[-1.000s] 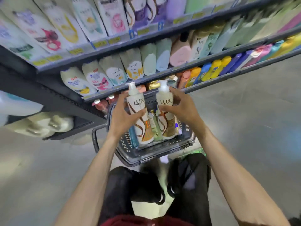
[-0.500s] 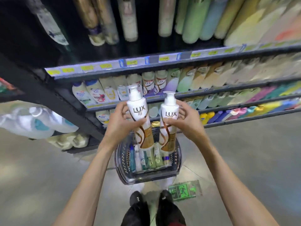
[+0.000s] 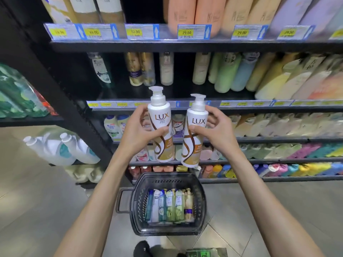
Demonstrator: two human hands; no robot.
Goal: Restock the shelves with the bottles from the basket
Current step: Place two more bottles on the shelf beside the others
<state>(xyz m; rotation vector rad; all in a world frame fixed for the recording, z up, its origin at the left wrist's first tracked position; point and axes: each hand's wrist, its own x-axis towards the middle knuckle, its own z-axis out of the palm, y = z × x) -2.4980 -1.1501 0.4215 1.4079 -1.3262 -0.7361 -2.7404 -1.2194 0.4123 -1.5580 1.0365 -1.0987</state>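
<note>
My left hand grips a white and gold LUX pump bottle upright. My right hand grips a second LUX pump bottle beside it, slightly lower. Both bottles are raised in front of the black shelves, level with the second price rail. The dark plastic basket stands on the floor below my hands. Several bottles lie side by side in it, blue, white, green and gold.
The shelf behind the bottles has a dark gap between a beige bottle and cream ones. Price tags line the upper rail. Large white jugs sit on a low shelf at left. My shoes stand behind the basket.
Both hands have lifted the two LUX bottles up out of the basket to shelf height, and my view has risen from a crouch to standing.
</note>
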